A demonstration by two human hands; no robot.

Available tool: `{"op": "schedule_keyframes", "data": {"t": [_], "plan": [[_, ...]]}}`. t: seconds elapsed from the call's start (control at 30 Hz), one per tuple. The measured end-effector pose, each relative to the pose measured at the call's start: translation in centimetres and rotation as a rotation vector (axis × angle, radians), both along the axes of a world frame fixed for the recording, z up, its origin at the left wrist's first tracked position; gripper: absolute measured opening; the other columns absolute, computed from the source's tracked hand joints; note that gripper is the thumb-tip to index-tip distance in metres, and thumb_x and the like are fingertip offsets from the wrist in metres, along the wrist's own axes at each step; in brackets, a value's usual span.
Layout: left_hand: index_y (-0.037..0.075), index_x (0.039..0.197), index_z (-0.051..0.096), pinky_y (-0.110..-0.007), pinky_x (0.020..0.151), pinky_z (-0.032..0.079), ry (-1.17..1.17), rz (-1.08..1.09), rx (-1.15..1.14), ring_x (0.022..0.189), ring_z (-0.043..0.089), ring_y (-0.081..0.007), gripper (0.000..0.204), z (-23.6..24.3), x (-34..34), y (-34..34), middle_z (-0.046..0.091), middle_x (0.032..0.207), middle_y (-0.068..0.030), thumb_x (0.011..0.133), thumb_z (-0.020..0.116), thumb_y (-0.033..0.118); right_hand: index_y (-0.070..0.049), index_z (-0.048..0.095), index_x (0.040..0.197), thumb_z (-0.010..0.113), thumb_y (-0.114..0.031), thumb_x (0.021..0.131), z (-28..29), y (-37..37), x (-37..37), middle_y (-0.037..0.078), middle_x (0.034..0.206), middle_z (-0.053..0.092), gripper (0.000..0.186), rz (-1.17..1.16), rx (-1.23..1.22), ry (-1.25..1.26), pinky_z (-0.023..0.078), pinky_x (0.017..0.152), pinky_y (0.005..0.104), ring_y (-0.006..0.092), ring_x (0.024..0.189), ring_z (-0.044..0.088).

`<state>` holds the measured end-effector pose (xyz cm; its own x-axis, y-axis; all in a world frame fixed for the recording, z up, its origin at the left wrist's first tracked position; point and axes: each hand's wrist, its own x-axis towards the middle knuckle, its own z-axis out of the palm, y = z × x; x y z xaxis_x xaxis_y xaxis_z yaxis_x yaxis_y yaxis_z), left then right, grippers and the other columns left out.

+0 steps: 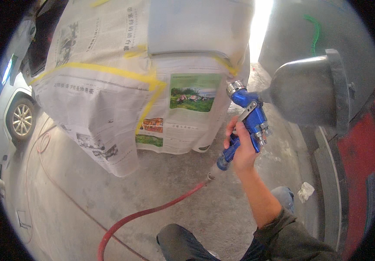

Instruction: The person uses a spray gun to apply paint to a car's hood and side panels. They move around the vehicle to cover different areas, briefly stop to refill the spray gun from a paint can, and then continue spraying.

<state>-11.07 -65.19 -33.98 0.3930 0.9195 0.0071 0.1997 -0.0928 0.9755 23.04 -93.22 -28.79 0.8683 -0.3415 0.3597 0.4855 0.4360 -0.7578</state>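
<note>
My right hand [244, 150] is wrapped round the handle of a blue spray gun [252, 114], with fingers at its trigger. A large, cloudy paint cup [302, 93] is joined to the gun and sticks out to the right. From the bottom of the handle a red air hose [152, 211] curves down to the lower left. The gun's silver nozzle points up and left, close to a panel [187, 28] framed by newspaper masking [187, 135] and yellow tape [105, 69]. Whether nozzle and paper touch, I cannot tell. My left hand is out of view.
A white car with a silver wheel [23, 118] stands at the far left. A thin hose [72, 202] trails over the concrete floor. At the right are a crumpled white paper [305, 192], a red surface [365, 174] and a green strip [314, 35]. My knee [181, 241] shows below.
</note>
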Motion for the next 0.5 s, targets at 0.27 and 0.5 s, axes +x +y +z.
{"op": "schedule_keyframes", "data": {"t": [0.27, 0.5], "plan": [[0.008, 0.083, 0.050, -0.024, 0.047, 0.026, -0.017, -0.035, -0.012, 0.053, 0.033, -0.0075, 0.019, -0.5, -0.4, 0.3, 0.035, 0.060, 0.0037, 0.095, 0.054, 0.021, 0.000, 0.059, 0.083, 0.058, -0.014, 0.090, -1.2, -3.2, 0.8, 0.005, 0.071, 0.058, 0.016, -0.115, -0.048, 0.063, 0.042, 0.042, 0.0241, 0.0108, 0.058, 0.055], [0.004, 0.095, 0.056, -0.023, 0.046, 0.026, -0.012, -0.024, -0.042, 0.050, 0.033, -0.0061, 0.018, 0.8, -0.3, 0.7, 0.037, 0.059, 0.0046, 0.094, 0.056, 0.023, 0.000, 0.063, 0.099, 0.059, -0.016, 0.090, 2.0, -4.0, -0.8, 0.006, 0.085, 0.063, 0.019, -0.252, -0.203, 0.215, 0.051, 0.043, 0.0272, 0.0133, 0.074, 0.060]]}}
